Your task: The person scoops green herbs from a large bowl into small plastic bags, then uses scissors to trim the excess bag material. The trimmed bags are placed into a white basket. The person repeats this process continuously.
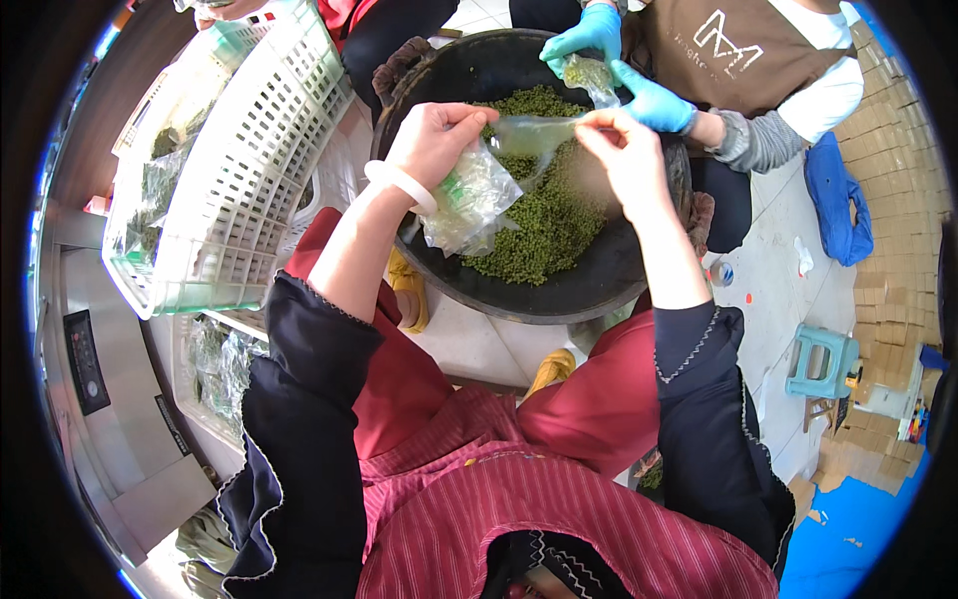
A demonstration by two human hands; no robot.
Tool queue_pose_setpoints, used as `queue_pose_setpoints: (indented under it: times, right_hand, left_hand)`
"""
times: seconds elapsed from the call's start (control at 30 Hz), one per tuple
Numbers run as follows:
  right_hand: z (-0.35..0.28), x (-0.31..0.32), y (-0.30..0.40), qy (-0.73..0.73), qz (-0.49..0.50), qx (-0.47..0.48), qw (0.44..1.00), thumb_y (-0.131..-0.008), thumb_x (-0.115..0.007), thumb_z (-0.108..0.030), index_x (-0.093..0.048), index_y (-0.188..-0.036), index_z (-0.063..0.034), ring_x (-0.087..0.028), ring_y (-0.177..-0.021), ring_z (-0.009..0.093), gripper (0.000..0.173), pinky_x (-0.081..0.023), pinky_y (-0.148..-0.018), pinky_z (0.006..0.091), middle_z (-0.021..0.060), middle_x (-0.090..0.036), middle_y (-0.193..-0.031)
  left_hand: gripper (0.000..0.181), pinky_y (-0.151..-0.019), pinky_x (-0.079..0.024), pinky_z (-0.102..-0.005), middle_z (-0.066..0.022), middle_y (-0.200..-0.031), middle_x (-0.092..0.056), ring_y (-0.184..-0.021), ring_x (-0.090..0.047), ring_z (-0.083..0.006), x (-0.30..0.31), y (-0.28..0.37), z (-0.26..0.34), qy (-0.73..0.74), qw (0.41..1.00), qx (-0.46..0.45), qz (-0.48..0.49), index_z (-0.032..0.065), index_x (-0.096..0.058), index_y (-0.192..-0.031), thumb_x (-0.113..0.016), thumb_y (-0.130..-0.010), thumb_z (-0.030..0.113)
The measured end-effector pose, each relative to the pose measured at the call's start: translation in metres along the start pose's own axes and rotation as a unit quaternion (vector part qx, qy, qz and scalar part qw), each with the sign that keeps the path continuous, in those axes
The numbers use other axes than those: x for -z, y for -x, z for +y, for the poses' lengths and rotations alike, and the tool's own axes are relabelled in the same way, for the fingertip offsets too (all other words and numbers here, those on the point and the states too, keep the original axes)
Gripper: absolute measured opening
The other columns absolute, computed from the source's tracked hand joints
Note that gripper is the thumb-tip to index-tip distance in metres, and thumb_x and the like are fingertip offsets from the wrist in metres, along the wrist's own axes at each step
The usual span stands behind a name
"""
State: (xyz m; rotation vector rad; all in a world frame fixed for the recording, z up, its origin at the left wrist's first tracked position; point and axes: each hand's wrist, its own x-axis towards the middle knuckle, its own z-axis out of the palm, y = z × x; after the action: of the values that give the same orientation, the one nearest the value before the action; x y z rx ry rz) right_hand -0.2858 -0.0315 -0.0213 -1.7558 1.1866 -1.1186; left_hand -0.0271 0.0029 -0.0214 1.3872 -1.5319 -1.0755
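My left hand pinches one end of a clear plastic bag between thumb and forefinger. A bunch of flat plastic bags with green print hangs below its palm. With thumb and fingertips, my right hand grips the other end of the clear bag, so it is stretched between both hands. Beneath lies a heap of small green berries, like green peppercorns, in a wide black pan. Across the pan, a co-worker's blue-gloved hands hold a small filled bag.
White plastic crates with bagged goods stand at the left, with another crate lower down. Cloth-wrapped handles jut from the pan. A tape roll, a blue cloth item and a teal stool are on the right.
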Motion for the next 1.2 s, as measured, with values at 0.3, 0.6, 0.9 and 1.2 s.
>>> queue_pose_setpoints:
  times: [0.3, 0.6, 0.9, 1.2]
  right_hand:
    - [-0.015, 0.003, 0.01, -0.126, -0.065, -0.131, 0.981, -0.094, -0.067, -0.008, -0.065, -0.103, -0.0022, -0.061, -0.073, 0.006, 0.01, -0.048, -0.062, 0.0197, -0.0021, -0.065, -0.082]
    - [-0.024, -0.001, 0.01, -0.062, -0.028, -0.049, 0.996, -0.093, -0.07, -0.009, -0.069, -0.099, -0.0021, -0.065, -0.076, 0.009, 0.01, -0.053, -0.068, 0.023, 0.0018, -0.068, -0.085]
    - [-0.014, -0.008, 0.008, 0.066, 0.001, 0.053, 0.996, -0.087, -0.077, -0.016, -0.074, -0.095, -0.004, -0.06, -0.079, 0.012, 0.015, -0.048, -0.071, 0.0258, 0.0051, -0.063, -0.089]
    - [-0.054, -0.056, 0.028, -0.082, -0.125, 0.181, 0.972, -0.084, -0.082, -0.029, -0.041, -0.143, -0.0033, -0.055, -0.125, 0.025, 0.076, -0.042, -0.106, 0.0372, 0.0124, -0.053, -0.139]
  left_hand:
    - [0.032, -0.065, -0.047, -0.0199, 0.0056, -0.078, -0.06, -0.067, -0.056, -0.0025, -0.01, 0.002, 0.009, 0.141, 0.989, 0.021, -0.037, 0.0037, -0.072, -0.118, -0.062, -0.101, 0.029]
    - [0.047, -0.067, -0.05, -0.0212, 0.0029, -0.08, -0.067, -0.069, -0.06, -0.0048, -0.021, -0.005, 0.009, 0.26, 0.964, 0.05, 0.023, 0.0047, -0.074, -0.108, -0.059, -0.1, 0.048]
    - [0.042, -0.065, -0.049, -0.022, 0.0031, -0.078, -0.066, -0.068, -0.06, -0.0056, -0.023, -0.006, 0.004, 0.304, 0.949, 0.054, 0.065, 0.0069, -0.073, -0.097, -0.064, -0.097, 0.047]
    - [0.056, -0.069, -0.051, -0.0314, -0.0018, -0.08, -0.066, -0.072, -0.062, -0.0147, -0.025, -0.025, 0.009, 0.314, 0.911, 0.101, 0.249, 0.0061, -0.067, -0.09, -0.053, -0.098, 0.06]
